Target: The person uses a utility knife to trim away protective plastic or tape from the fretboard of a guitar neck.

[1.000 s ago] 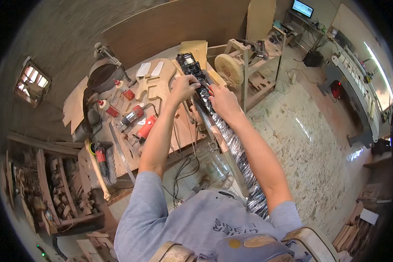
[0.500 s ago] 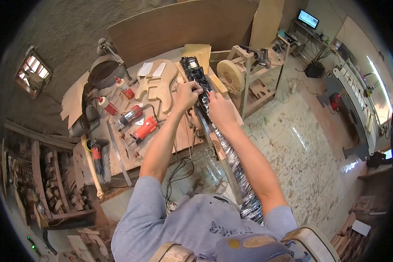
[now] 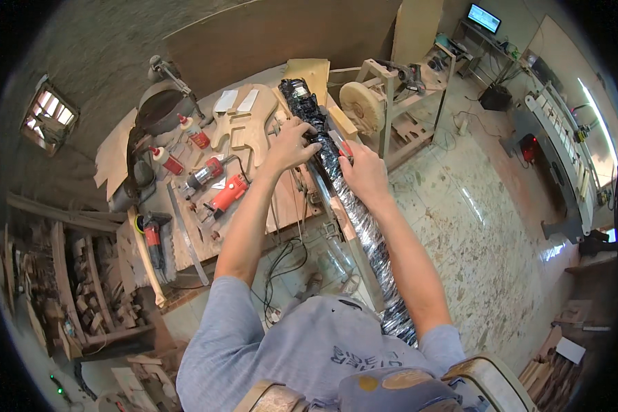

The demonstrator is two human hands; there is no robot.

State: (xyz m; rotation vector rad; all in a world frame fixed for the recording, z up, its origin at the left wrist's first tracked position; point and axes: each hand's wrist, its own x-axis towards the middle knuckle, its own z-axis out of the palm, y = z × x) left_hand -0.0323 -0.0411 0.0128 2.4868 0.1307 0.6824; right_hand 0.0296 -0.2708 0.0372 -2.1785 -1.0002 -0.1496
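Note:
A long package [image 3: 365,233] in dark, glossy plastic wrap lies diagonally along the bench's right side, its far end crumpled. My left hand [image 3: 295,144] grips the package near that end, thumb and fingers curved against the wrap. My right hand [image 3: 362,168] is closed on a red-handled cutting tool [image 3: 345,150], whose metal blade points up toward the left hand, over the plastic. Just left of my hands are a cut wooden guitar body [image 3: 244,130] with white paper pieces on it, a red router [image 3: 228,196] and a red-and-silver power tool [image 3: 202,177].
The cluttered bench [image 3: 185,254] also holds glue bottles [image 3: 166,159], an angle grinder [image 3: 151,237] and a metal straightedge. A wooden stand with a round disc [image 3: 360,103] is beyond the package. Cables [image 3: 281,264] lie below, scrap wood shelves at left, a large grey machine [image 3: 556,158] at right.
My right hand has shifted slightly right along the package, and the tool's blade now shows more. My left hand has moved up slightly from half a second ago, its fingers more spread.

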